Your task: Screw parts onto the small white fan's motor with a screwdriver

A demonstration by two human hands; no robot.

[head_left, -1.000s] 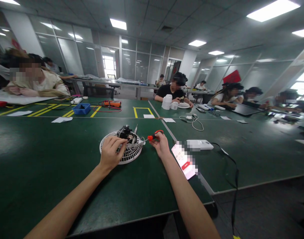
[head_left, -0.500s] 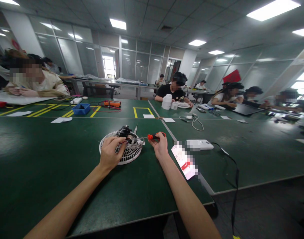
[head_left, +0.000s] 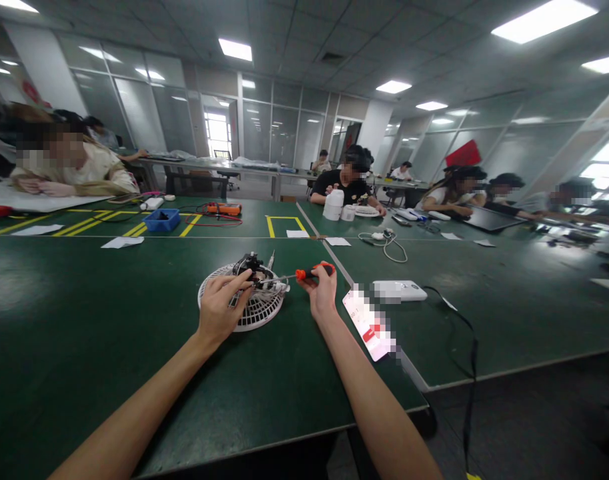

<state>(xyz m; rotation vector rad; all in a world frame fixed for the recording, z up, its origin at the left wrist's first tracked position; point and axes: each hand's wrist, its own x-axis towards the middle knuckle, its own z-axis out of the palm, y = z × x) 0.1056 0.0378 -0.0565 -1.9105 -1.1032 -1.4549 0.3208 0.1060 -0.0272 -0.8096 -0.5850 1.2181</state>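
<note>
A white round fan grille [head_left: 249, 313] lies flat on the green table [head_left: 109, 333], with a black motor and wires [head_left: 252, 267] on top of it. My left hand [head_left: 222, 307] rests on the grille, fingers curled against the motor assembly and holding it. My right hand [head_left: 322, 290] is closed round a red-handled screwdriver [head_left: 312, 272]. Its shaft points left, level, with the tip at the motor. A second small tool stands up just behind the motor.
A phone [head_left: 369, 325] lies right of my right hand, beside a white box [head_left: 398, 291] with a black cable running off the table edge. Farther back are a blue tray [head_left: 159, 219], an orange meter [head_left: 224, 209], a white cable [head_left: 387, 243], and several seated people.
The screwdriver has levelled out and its tip has moved left into the motor. My left hand stays on the grille with only a slight shift.
</note>
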